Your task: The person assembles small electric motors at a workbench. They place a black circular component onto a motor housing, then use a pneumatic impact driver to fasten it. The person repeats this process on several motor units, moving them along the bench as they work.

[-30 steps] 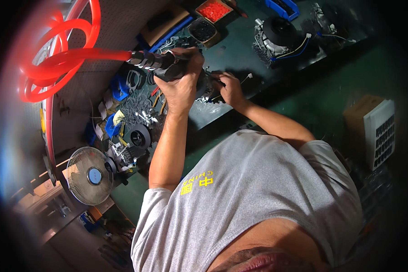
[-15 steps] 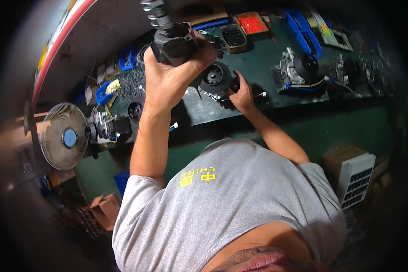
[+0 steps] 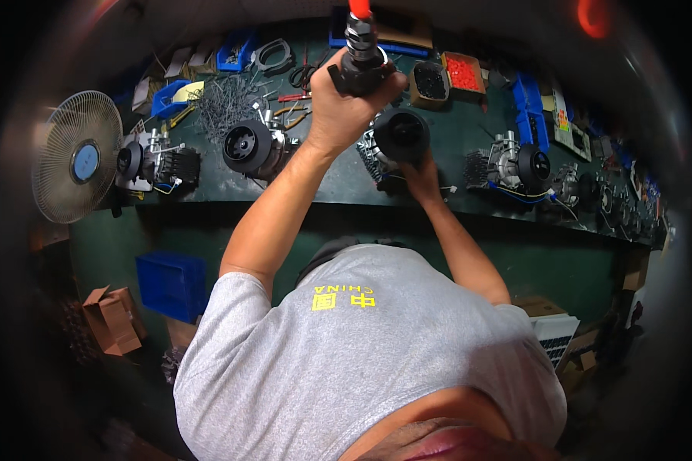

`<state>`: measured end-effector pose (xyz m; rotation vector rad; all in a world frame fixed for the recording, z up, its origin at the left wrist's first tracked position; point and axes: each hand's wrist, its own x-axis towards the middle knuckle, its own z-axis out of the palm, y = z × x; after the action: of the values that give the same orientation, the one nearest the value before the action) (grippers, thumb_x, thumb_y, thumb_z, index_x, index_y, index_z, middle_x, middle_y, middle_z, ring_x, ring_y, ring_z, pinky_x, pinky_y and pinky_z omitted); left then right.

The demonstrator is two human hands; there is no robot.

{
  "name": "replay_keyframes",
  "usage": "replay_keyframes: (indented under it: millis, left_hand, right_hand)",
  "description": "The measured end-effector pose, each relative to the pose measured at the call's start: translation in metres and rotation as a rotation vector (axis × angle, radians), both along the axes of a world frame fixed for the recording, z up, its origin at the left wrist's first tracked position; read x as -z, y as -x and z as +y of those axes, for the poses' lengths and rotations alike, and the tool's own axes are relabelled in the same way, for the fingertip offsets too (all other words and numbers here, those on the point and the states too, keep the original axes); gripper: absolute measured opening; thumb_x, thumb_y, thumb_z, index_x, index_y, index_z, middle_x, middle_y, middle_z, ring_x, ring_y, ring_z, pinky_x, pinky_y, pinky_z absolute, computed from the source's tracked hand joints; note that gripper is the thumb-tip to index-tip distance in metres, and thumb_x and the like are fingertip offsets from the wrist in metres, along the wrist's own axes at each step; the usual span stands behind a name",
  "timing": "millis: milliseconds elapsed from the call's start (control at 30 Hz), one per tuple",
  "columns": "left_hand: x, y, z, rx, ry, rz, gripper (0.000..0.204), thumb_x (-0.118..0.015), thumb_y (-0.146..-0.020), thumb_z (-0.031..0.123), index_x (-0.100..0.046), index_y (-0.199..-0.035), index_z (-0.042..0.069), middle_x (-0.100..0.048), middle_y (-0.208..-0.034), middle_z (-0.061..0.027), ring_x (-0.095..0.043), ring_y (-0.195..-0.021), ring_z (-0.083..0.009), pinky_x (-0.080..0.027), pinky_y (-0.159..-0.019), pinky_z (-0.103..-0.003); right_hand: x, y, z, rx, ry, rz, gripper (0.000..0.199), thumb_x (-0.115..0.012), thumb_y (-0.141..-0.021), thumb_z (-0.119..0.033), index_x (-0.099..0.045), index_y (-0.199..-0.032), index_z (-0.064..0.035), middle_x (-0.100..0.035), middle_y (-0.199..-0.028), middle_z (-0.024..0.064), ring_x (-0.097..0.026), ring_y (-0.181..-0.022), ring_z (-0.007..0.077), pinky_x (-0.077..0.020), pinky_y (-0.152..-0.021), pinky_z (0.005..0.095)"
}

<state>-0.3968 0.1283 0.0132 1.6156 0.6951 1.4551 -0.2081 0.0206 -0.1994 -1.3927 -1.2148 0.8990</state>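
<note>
My left hand [image 3: 340, 117] is wrapped round a black air tool [image 3: 361, 77], raised above the bench, with a metal fitting and red hose at its top. Beneath it stands a motor assembly [image 3: 372, 157] with metal fins and a black fan wheel [image 3: 402, 134]. My right hand [image 3: 420, 178] grips this assembly from its near right side; the wheel hides most of the fingers. A similar assembly [image 3: 255, 147] with a black wheel sits left of my left forearm. The working tip of the air tool is hidden by my left hand.
More assemblies [image 3: 509, 165] line the green bench [image 3: 327, 184] to the right, and one [image 3: 169, 163] stands left by a desk fan [image 3: 77, 154]. Boxes of black parts [image 3: 429, 83] and red parts [image 3: 463, 74], blue bins [image 3: 529, 111], loose wires [image 3: 227, 107] and pliers [image 3: 294, 115] lie farther back.
The view has shifted. My left hand, with the air tool, has moved farther over the bench. My right hand has closed in on the assembly, whose wheel now faces differently.
</note>
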Motion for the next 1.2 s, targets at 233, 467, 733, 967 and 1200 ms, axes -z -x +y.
replay_keyframes:
  millis: [233, 467, 733, 967, 1200]
  left_hand:
    - [0.016, 0.006, 0.002, -0.009, 0.037, 0.078, 0.016, -0.082, -0.089, 0.014, -0.074, -0.097, 0.003, -0.073, -0.083, -0.001, -0.066, -0.075, -0.0085, -0.053, -0.07, -0.025]
    - [0.024, 0.007, 0.002, 0.045, 0.111, -0.108, 0.029, -0.088, -0.086, 0.02, -0.069, -0.097, 0.001, -0.072, -0.085, -0.0029, -0.069, -0.079, -0.012, -0.057, -0.074, -0.029]
    - [0.023, 0.01, -0.006, 0.044, 0.103, -0.032, 0.027, -0.088, -0.085, 0.018, -0.069, -0.096, 0.002, -0.072, -0.087, -0.002, -0.067, -0.079, -0.0107, -0.054, -0.073, -0.028]
    - [0.027, 0.015, -0.014, 0.107, -0.01, 0.027, 0.022, -0.084, -0.087, 0.008, -0.072, -0.104, 0.002, -0.074, -0.096, -0.0053, -0.069, -0.087, -0.0121, -0.058, -0.082, -0.03]
    - [0.013, -0.009, 0.019, 0.325, 0.154, 0.066, 0.029, -0.086, -0.08, 0.012, -0.071, -0.103, 0.002, -0.07, -0.087, 0.0, -0.066, -0.083, -0.0095, -0.055, -0.079, -0.029]
  right_hand:
    - [0.031, -0.007, 0.002, 0.01, -0.087, -0.012, 0.063, -0.076, -0.089, -0.002, -0.05, -0.146, -0.0002, -0.061, -0.139, 0.0167, -0.06, -0.128, 0.0243, -0.0487, -0.106, 0.0366]
    - [0.031, -0.006, 0.001, -0.013, -0.102, 0.016, 0.056, -0.076, -0.09, -0.001, -0.053, -0.141, 0.0007, -0.063, -0.136, 0.016, -0.061, -0.126, 0.0233, -0.0488, -0.104, 0.0359]
    - [0.032, -0.007, 0.002, 0.02, -0.056, -0.009, 0.053, -0.077, -0.091, -0.003, -0.055, -0.138, 0.001, -0.067, -0.131, 0.0153, -0.064, -0.12, 0.0223, -0.0505, -0.102, 0.0357]
    - [0.041, -0.012, 0.001, 0.012, -0.063, -0.034, 0.057, -0.079, -0.089, -0.009, -0.054, -0.139, -0.0002, -0.067, -0.13, 0.0169, -0.066, -0.118, 0.0247, -0.0512, -0.1, 0.0366]
    - [0.031, -0.009, 0.003, 0.005, -0.054, -0.155, 0.06, -0.077, -0.089, -0.01, -0.051, -0.143, -0.0001, -0.064, -0.134, 0.0197, -0.061, -0.127, 0.0278, -0.0475, -0.107, 0.0399]
